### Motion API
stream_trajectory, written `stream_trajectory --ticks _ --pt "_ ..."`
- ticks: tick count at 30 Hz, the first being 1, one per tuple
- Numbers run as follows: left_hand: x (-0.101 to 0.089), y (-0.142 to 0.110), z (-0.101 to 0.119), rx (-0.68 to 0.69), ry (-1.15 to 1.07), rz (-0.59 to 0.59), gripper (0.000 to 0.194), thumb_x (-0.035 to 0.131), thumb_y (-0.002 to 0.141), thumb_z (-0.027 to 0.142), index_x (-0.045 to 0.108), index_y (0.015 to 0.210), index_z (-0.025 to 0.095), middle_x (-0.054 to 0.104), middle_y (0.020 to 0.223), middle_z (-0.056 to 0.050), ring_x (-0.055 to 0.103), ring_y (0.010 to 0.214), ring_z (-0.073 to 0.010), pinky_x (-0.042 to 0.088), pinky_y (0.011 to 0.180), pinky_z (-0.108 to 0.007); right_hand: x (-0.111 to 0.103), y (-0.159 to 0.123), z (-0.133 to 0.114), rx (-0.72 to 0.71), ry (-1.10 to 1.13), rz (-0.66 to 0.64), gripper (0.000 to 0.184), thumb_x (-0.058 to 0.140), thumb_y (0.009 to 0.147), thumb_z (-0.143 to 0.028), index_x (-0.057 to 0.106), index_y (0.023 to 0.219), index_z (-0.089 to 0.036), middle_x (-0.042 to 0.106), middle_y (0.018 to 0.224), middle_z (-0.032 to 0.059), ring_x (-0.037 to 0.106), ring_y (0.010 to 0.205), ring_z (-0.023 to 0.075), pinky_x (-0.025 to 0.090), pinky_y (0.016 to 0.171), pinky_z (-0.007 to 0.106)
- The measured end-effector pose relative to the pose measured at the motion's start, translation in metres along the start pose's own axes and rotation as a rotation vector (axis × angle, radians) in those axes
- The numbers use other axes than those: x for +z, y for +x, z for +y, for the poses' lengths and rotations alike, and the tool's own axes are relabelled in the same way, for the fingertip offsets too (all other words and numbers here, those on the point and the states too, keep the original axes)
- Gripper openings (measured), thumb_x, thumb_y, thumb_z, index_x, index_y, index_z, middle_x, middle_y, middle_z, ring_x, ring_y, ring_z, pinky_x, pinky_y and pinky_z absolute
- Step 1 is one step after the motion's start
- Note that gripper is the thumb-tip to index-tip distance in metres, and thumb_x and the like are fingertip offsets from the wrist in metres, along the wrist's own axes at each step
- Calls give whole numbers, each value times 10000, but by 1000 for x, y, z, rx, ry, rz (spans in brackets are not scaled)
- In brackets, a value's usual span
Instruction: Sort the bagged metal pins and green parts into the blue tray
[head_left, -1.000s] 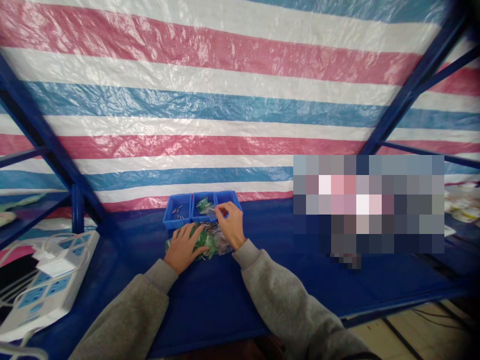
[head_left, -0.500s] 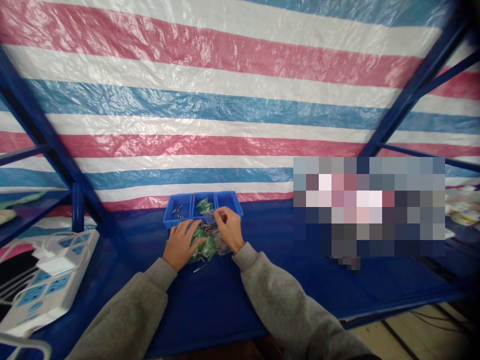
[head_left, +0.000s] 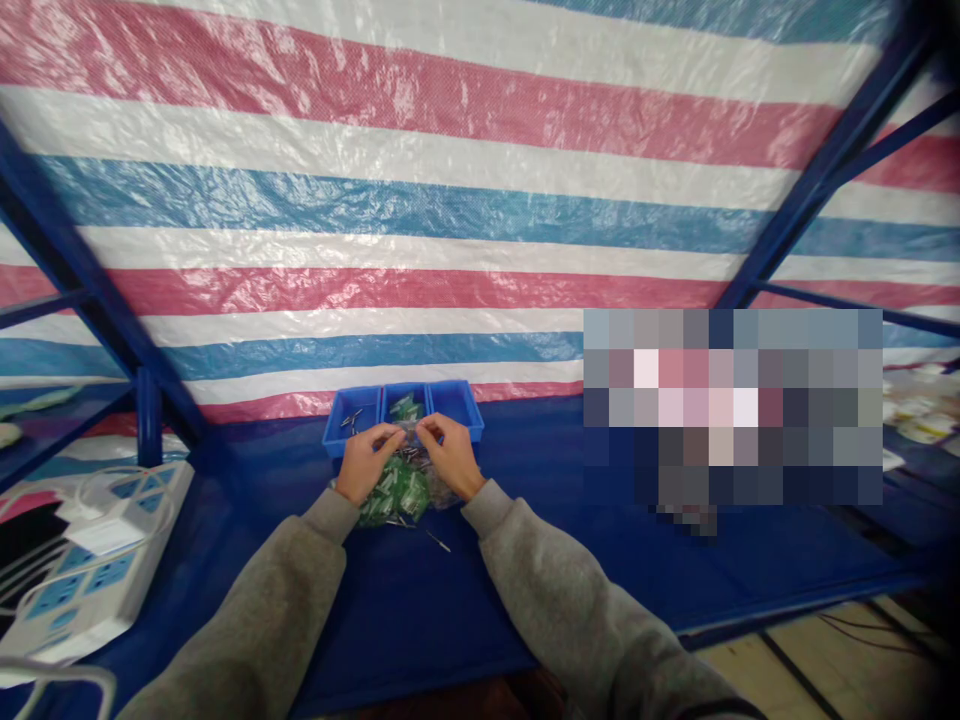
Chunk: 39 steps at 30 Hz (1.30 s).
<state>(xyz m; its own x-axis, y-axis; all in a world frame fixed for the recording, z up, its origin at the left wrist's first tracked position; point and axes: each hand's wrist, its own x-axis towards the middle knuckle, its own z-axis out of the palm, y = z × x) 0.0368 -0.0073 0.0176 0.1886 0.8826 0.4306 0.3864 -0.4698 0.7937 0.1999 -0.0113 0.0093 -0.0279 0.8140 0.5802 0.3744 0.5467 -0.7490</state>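
Observation:
My left hand and my right hand meet in front of a blue three-compartment tray. Both pinch a small clear plastic bag between fingertips; its contents are too small to make out. Below the hands lies a pile of green packets, with thin metal pieces partly hidden behind my fingers. One loose metal pin rests on the table nearer to me. In the tray, the left compartment holds a few metal pins, and the middle one has green packets.
A white power strip with plugs and cables stands on the left of the blue table. Blue metal frame bars rise at both sides. Striped plastic sheeting hangs behind. A pixelated patch covers the right side.
My left hand has lifted off the pile and come to the clear bag beside my right hand, its fingers now pinched. My right hand has shifted slightly left.

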Motion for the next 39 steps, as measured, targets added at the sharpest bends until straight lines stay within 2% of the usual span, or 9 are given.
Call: stream_trajectory --ticks 7,12,15,19,22,27,32,35,39 --pt "0 -4 3 -134 -283 34 319 627 760 399 595 958 151 669 683 -24 634 625 -165 495 633 -275 -10 -3 -5 -168 -19 -60 330 444 875 -170 559 1180 -218 572 1049 62 559 874 155 460 781 278" --pt "1 -6 9 -114 -364 13 491 624 770 394 476 1185 177 612 607 27 575 551 -130 444 558 -239 -7 -4 -1 -229 -61 -58 194 520 848 -194 644 995 -216 526 1148 72 565 900 158 469 800 284" --pt "-1 -6 12 -61 -257 9 340 535 827 418 589 1046 164 626 716 -17 586 666 -150 452 600 -253 -5 -3 1 -228 -52 -47 145 510 866 -214 638 934 -205 595 1058 65 569 944 167 455 826 285" --pt "-5 -6 15 112 18 70 292 507 845 405 676 839 167 622 947 -71 568 922 -197 452 810 -308 -4 -3 3 -204 -83 -79 162 478 889 -235 634 912 -197 654 871 43 598 829 160 455 789 280" --pt "-5 -8 14 167 118 51 240 590 791 396 686 838 181 651 889 -57 587 856 -191 454 822 -319 -4 -4 1 -210 -81 -90 179 475 889 -241 648 899 -196 663 877 47 602 832 162 457 794 282" --pt "-1 -9 6 43 -9 92 255 609 774 400 665 829 157 677 796 -44 608 729 -170 481 739 -302 -7 -6 -7 -187 -6 -27 237 446 891 -202 608 1064 -198 643 983 60 595 901 163 463 839 292" --pt "2 -9 8 -62 -273 80 377 631 765 377 544 1065 166 605 630 27 554 547 -115 472 580 -243 -9 -7 -7 -304 -45 -66 263 457 857 -142 638 1033 -216 564 1127 80 554 987 171 446 884 323" --pt "1 -10 14 -44 -266 67 329 571 807 399 561 1034 161 596 652 11 562 596 -126 476 611 -254 -6 -7 -4 -267 -47 -57 191 492 851 -180 669 922 -200 595 1028 80 570 906 165 457 835 306" --pt "-3 -9 18 90 -47 72 268 561 806 417 645 830 164 615 880 -56 577 836 -179 463 760 -292 -4 -6 -2 -98 24 -67 134 565 826 -274 664 866 -193 631 743 23 583 689 147 475 684 263"
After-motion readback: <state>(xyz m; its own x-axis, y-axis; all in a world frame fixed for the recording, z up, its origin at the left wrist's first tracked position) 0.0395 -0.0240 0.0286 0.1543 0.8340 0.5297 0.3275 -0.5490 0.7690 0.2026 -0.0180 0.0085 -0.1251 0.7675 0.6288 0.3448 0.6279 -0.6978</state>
